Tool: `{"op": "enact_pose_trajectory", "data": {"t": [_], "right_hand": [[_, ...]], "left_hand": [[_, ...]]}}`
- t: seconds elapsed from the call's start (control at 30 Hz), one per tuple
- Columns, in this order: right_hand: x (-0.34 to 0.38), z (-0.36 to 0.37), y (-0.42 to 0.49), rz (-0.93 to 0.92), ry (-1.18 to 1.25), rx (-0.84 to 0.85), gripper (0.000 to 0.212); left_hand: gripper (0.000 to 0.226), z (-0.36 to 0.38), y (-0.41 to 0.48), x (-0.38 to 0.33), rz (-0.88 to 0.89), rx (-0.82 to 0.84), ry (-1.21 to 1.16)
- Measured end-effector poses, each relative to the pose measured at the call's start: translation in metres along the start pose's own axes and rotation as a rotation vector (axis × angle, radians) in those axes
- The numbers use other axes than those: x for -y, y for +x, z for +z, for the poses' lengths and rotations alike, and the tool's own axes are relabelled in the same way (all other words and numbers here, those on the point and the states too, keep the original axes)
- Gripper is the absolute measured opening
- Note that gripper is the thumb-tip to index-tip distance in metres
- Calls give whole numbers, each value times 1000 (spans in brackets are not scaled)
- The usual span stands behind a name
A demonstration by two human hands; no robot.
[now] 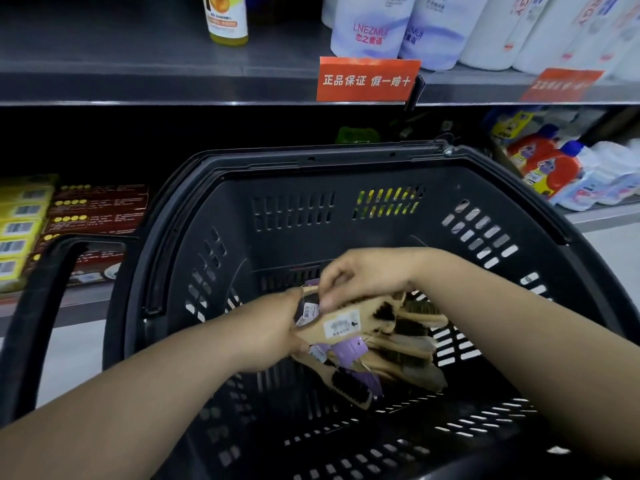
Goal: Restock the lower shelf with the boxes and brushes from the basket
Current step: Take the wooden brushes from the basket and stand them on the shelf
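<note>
A black plastic basket [304,216] fills the middle of the view. Several wooden brushes [401,358] with dark bristles and purple tags lie in its bottom. My left hand [266,336] grips the handle end of a wooden brush [349,323] with a white label, raised a little over the pile. My right hand [360,275] reaches in from the right and pinches the same brush near its top edge. The lower shelf [83,299] runs behind the basket; stacked dark red boxes [97,213] and yellow boxes [24,223] stand on it at the left.
The basket's black handle [45,306] rises at the left in front of the boxes. An upper shelf holds white pouches [374,26] and an orange bottle [227,19], with a red sign [367,79] on its edge. Detergent bottles [550,164] and pouches sit at the right.
</note>
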State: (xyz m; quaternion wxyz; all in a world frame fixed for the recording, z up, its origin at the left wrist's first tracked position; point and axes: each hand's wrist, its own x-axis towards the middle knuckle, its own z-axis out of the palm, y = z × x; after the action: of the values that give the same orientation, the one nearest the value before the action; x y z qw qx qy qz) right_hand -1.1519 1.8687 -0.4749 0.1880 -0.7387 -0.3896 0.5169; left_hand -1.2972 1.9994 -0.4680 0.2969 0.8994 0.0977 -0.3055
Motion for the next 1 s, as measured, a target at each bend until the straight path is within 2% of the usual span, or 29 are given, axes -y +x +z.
{"op": "enact_pose_trajectory", "data": {"t": [0.07,0.1,0.13,0.17,0.23,0.27,0.33,0.4,0.47,0.57,0.67,0.77,0.8,0.87,0.93,1.0], "right_hand": [[-23,-9,2,72,180,-274,21],[-37,-12,4,146,212,-417,21],[-52,-15,5,256,150,-515,21],[-68,-15,6,387,-2,-542,22],[-98,-3,10,607,-257,-436,29],[-110,8,12,680,-286,-350,29],[-123,32,20,784,-103,-225,15],[-125,48,30,795,29,-224,8],[-127,53,42,746,31,-272,5],[-128,57,49,740,53,-250,21],[-133,49,41,870,389,-299,10],[-130,18,25,837,616,-471,14],[-126,4,17,806,605,-546,16],[-121,-20,1,753,436,-667,13],[-117,-33,-12,718,223,-702,17],[-115,-34,-19,701,161,-676,22]], "left_hand": [[40,3,0,2,-68,-33,-27],[30,4,-1,2,-108,-56,-115],[24,4,-1,2,-150,-77,-233],[23,3,-2,1,-186,-100,-351],[31,0,-2,0,-219,-155,-541],[35,0,0,0,-223,-177,-604],[40,-1,2,0,-217,-205,-652],[40,-1,4,1,-188,-215,-675],[41,-1,4,2,-165,-206,-716],[37,-3,5,5,-175,-209,-803],[28,-6,5,6,-208,-225,-887],[24,-8,6,5,-231,-221,-993],[24,-8,7,5,-237,-220,-1020],[26,-8,8,4,-234,-214,-1042],[30,-7,8,3,-220,-205,-1045],[29,-6,7,2,-214,-197,-1048]]}}
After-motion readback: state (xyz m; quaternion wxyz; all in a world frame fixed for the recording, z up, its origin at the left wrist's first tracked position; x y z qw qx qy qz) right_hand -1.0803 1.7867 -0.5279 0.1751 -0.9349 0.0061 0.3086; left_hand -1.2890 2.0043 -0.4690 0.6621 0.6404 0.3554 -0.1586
